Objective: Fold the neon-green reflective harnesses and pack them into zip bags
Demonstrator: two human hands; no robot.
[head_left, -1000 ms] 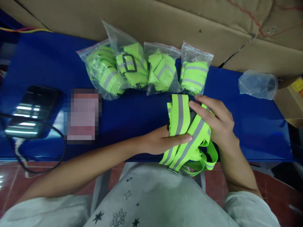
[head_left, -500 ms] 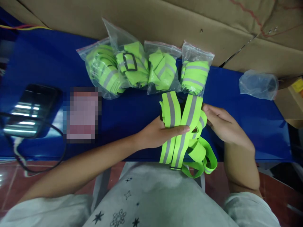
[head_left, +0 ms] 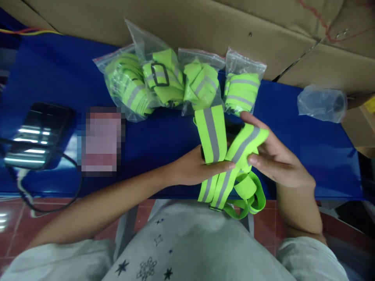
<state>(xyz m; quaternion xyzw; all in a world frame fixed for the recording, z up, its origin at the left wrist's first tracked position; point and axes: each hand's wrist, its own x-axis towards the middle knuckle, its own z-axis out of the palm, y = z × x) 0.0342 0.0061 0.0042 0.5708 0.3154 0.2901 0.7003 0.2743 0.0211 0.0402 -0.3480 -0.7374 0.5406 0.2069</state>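
Note:
A neon-yellow reflective strap (head_left: 211, 130) with a grey stripe lies in loose folds between my hands, at the table's front edge. My left hand (head_left: 202, 167) is closed around the folds, thumb across the front and its other fingers hidden behind. On the other side, my right hand (head_left: 274, 156) has its thumb against the strap and its fingers behind a bent-over part. A loop of the strap (head_left: 258, 195) and a small dark buckle (head_left: 216, 208) hang below, close to my shirt.
Several clear zip bags (head_left: 202, 54) of similar straps stand along the back of the blue table (head_left: 316, 156). To the left are a dark phone (head_left: 38, 134) with a cable and a blurred-out item (head_left: 101, 142). A crumpled clear bag (head_left: 321, 103) lies by a cardboard box (head_left: 359, 127) at right.
My right hand has moved left and up onto the strap, bending its upper right part over to the right. The left hand has stayed nearly still, holding the folds.

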